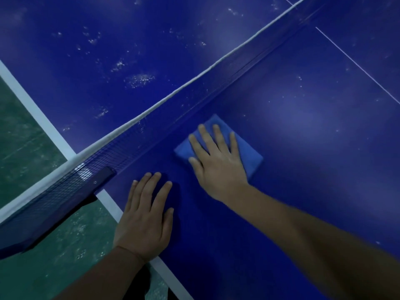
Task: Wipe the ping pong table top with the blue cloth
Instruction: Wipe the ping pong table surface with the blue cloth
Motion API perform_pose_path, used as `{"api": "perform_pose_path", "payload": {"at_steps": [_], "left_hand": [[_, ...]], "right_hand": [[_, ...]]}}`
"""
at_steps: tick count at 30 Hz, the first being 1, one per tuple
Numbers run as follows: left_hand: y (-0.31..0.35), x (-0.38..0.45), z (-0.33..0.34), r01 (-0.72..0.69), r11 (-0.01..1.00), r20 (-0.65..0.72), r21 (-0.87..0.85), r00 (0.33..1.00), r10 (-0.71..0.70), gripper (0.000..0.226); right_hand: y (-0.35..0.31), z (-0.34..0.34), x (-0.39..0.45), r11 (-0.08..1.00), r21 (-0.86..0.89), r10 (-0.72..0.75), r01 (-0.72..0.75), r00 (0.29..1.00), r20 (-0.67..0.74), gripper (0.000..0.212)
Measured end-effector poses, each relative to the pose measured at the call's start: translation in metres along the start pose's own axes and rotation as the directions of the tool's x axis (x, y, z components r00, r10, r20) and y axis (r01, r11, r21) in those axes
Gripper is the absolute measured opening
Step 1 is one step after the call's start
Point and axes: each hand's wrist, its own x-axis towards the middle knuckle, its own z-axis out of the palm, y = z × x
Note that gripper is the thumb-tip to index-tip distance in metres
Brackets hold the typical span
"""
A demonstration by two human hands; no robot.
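Note:
The blue ping pong table top [303, 131] fills most of the view. A folded blue cloth [249, 152] lies flat on it, close to the net on the near half. My right hand [218, 163] presses down on the cloth with fingers spread and pointing toward the net. My left hand [147, 215] rests flat on the bare table near the white side edge, fingers apart, holding nothing. White dusty specks [140, 79] dot the far half beyond the net.
The net [151, 131] with its white top band runs diagonally from lower left to upper right. Its dark clamp post [95, 182] hangs over the table's side edge. Green floor [28, 137] lies to the left. A thin white centre line [357, 63] crosses the near half.

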Motion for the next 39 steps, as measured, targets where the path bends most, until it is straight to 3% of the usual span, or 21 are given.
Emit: {"api": "perform_pose_path", "payload": {"at_steps": [2,4,7,9,12,14,15,17,20,22,24,26,27,29,32,33,34,36,37,38,39], "left_hand": [[-0.001,0.001,0.001,-0.012,1.000,0.012,0.006,1.000,0.012,0.052],[-0.002,0.001,0.000,-0.019,1.000,0.032,0.016,0.999,0.018,0.052],[-0.001,0.002,-0.002,-0.015,0.999,0.053,0.029,0.998,0.013,0.050],[0.000,0.001,-0.002,-0.012,0.999,0.069,0.044,0.998,0.009,0.051],[0.000,0.002,-0.003,-0.010,0.999,0.081,0.053,0.997,0.006,0.051],[0.001,0.003,-0.003,-0.007,0.998,0.088,0.062,0.996,0.001,0.052],[0.002,0.003,-0.003,-0.007,0.998,0.093,0.069,0.996,0.000,0.052],[0.004,0.003,-0.004,-0.009,0.996,0.105,0.088,0.994,-0.001,0.053],[0.007,0.004,-0.005,0.001,0.994,0.122,0.106,0.992,-0.014,0.054],[0.010,0.007,-0.007,0.005,0.995,0.121,0.096,0.992,-0.017,0.052],[0.014,0.015,-0.008,-0.027,0.997,0.110,0.067,0.994,0.020,0.050],[0.020,0.033,-0.007,-0.093,0.996,0.096,0.016,0.991,0.091,0.050],[0.025,0.047,-0.006,-0.120,0.993,0.089,-0.017,0.989,0.121,0.050],[0.037,0.082,-0.004,-0.157,0.986,0.079,-0.062,0.984,0.162,0.052],[0.058,0.138,0.002,-0.222,0.972,0.070,-0.080,0.971,0.228,0.055],[0.064,0.156,0.005,-0.240,0.967,0.067,-0.084,0.967,0.246,0.056],[0.068,0.174,0.008,-0.248,0.965,0.064,-0.082,0.965,0.253,0.056],[0.076,0.204,0.015,-0.231,0.970,0.072,-0.077,0.969,0.236,0.055],[0.079,0.215,0.018,-0.224,0.972,0.090,-0.072,0.969,0.230,0.058],[0.080,0.224,0.021,-0.229,0.972,0.125,-0.049,0.964,0.234,0.061],[0.081,0.229,0.025,-0.244,0.970,0.163,-0.009,0.956,0.242,0.065]], "right_hand": [[0.024,-0.005,0.040,1.000,-0.015,-0.006,0.006,1.000,0.021,0.057],[0.085,-0.014,0.074,0.985,-0.064,0.165,-0.162,0.986,0.030,0.057],[0.176,-0.035,0.092,0.825,0.049,0.563,-0.563,0.826,0.017,0.060],[0.167,-0.037,0.085,0.762,0.084,0.641,-0.642,0.767,0.038,0.062],[0.088,-0.017,0.056,0.964,0.019,0.264,-0.265,0.964,0.020,0.060],[0.074,-0.013,0.039,1.000,-0.004,-0.018,0.019,0.992,0.127,0.063],[0.092,-0.019,0.043,1.000,-0.015,-0.024,0.027,0.989,0.146,0.064],[0.152,-0.029,0.060,0.965,-0.066,0.259,-0.254,0.963,0.072,0.064],[0.206,-0.047,0.070,0.736,0.073,0.671,-0.673,0.739,0.050,0.061],[0.169,-0.038,0.065,0.806,0.040,0.591,-0.590,0.807,-0.002,0.060],[0.116,-0.021,0.049,0.963,0.045,0.265,-0.266,0.964,0.013,0.061],[0.096,-0.011,0.029,1.000,0.025,-0.016,0.014,0.997,0.076,0.060],[0.110,-0.014,0.031,0.999,0.021,-0.026,0.024,0.996,0.084,0.059],[0.165,-0.023,0.048,0.977,-0.019,0.214,-0.214,0.976,0.032,0.057],[0.228,-0.041,0.067,0.777,0.046,0.626,-0.627,0.779,0.038,0.059],[0.221,-0.040,0.068,0.769,0.043,0.638,-0.638,0.770,-0.003,0.060],[0.206,-0.032,0.066,0.830,0.041,0.558,-0.557,0.829,-0.041,0.060],[0.167,-0.011,0.051,0.978,0.020,0.210,-0.210,0.977,-0.026,0.060],[0.169,-0.009,0.050,0.996,-0.002,0.090,-0.090,0.996,-0.012,0.059],[0.187,-0.013,0.055,0.998,-0.026,0.064,-0.065,0.998,-0.017,0.058],[0.213,-0.021,0.066,0.985,-0.040,0.165,-0.166,0.986,-0.026,0.057]]}}
